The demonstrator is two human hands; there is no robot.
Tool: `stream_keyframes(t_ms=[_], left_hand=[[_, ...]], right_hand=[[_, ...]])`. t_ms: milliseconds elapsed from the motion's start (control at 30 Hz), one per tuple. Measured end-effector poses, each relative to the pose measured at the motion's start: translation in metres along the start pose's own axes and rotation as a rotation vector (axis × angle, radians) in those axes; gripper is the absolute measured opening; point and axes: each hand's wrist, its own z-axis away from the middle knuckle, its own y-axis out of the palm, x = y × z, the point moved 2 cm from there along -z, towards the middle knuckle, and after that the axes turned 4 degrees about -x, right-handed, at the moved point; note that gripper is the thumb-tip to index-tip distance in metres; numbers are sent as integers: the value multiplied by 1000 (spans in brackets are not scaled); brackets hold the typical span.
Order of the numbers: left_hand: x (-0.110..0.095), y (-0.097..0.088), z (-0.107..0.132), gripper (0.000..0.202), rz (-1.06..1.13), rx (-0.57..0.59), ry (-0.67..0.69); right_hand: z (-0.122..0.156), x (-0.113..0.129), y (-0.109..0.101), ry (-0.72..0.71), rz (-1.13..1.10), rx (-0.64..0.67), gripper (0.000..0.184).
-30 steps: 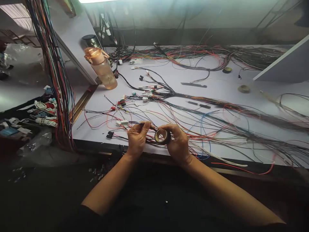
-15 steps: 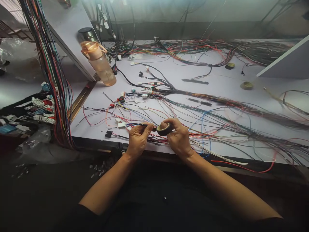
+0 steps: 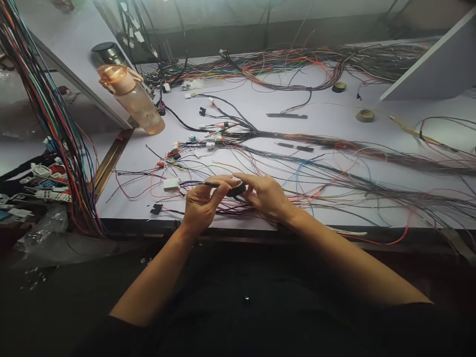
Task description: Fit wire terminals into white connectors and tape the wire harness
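Close to the table's front edge, my left hand (image 3: 202,204) pinches a thin wire bundle (image 3: 194,183), part of it wrapped in black. A white connector (image 3: 171,185) sits at the bundle's left end. My right hand (image 3: 267,196) has its fingers closed on a roll of black tape (image 3: 237,188), right beside the left fingertips. The right fingers partly cover the roll. Under both hands run loose red and dark wires. A black connector (image 3: 156,208) lies on the table left of my left hand.
A wire harness (image 3: 282,137) stretches across the white table. A peach water bottle (image 3: 139,106) stands at back left, near hanging wires (image 3: 55,114). A dark knife-shaped tool (image 3: 286,115) and two tape rolls, one nearer (image 3: 365,115) and one farther (image 3: 339,87), lie toward the back right.
My right hand and the tape roll have come closer to my left hand, and the right fingers now reach over the roll. The whole view has shifted slightly.
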Motion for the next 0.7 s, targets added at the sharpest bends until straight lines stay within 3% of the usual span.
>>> stream_keyframes(t_ms=[67, 167, 233, 300, 433, 700], left_hand=[[-1, 1, -4, 14, -70, 5, 28], [0, 3, -8, 14, -137, -27, 70], [-1, 7, -10, 14, -123, -37, 98], [-2, 10, -11, 13, -102, -42, 121], [-4, 12, -10, 15, -140, -56, 106], [2, 4, -3, 19, -299, -107, 111]], right_hand=[[4, 0, -9, -1, -21, -39, 35], [14, 9, -20, 3, -10, -207, 23], [20, 18, -20, -9, 24, -260, 27], [22, 23, -15, -8, 26, -263, 27], [20, 22, -8, 9, -8, -274, 8], [24, 20, -5, -107, 47, -328, 8]])
